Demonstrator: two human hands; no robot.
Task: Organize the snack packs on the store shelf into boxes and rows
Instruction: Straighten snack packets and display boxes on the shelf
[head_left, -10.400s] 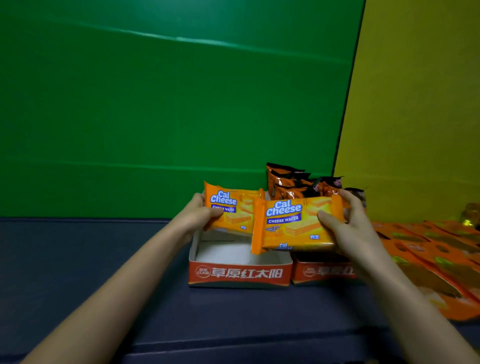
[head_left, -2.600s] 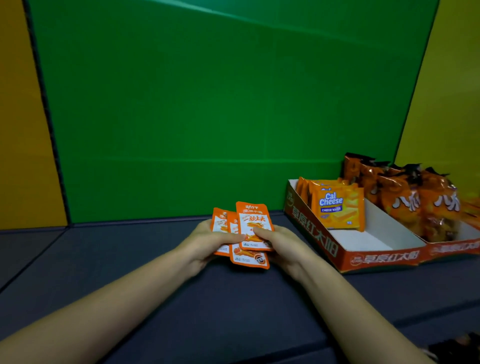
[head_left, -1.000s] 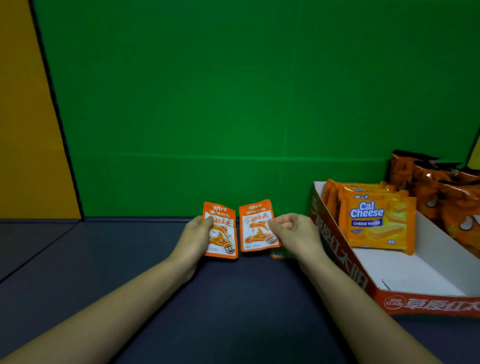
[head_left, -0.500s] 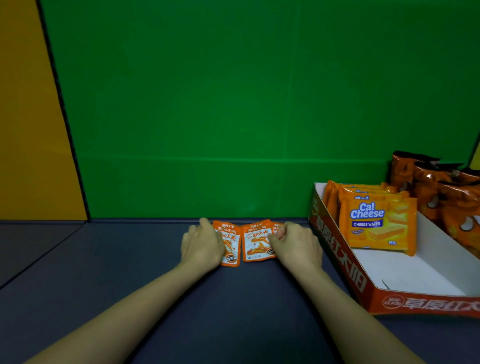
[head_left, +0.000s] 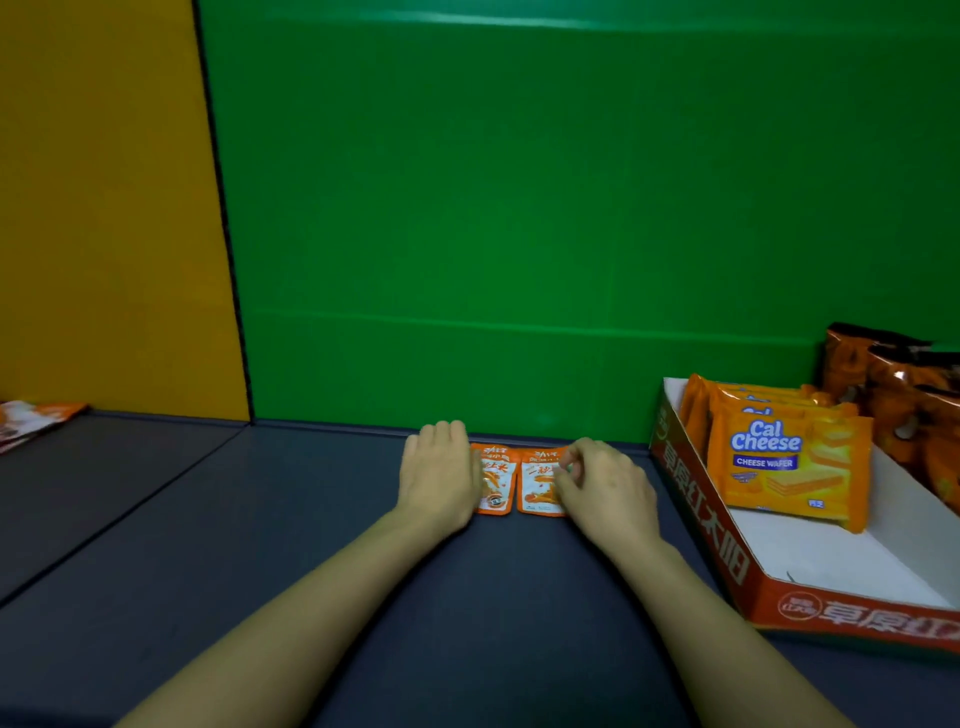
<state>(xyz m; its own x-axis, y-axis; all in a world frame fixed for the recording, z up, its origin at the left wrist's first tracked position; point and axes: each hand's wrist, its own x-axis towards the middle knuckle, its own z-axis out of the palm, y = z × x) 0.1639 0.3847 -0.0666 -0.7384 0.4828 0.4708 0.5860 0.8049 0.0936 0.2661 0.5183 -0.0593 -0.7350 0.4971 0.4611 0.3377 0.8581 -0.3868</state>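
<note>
**Side by side at the back of the shelf (head_left: 260, 519)**

Our left hand (head_left: 439, 478) lies flat with its fingers straight, touching the left sachet (head_left: 496, 480). Our right hand (head_left: 605, 488) curls its fingers onto the right sachet (head_left: 539, 486), pinching its edge. Both sachets lie flat against the green panel (head_left: 519, 234), near the red box (head_left: 701, 525) of Cal Cheese wafers (head_left: 784, 462).

Dim, even light; soft focus throughout; wide-angle bending at edges; shadows perhaps faint.
</note>
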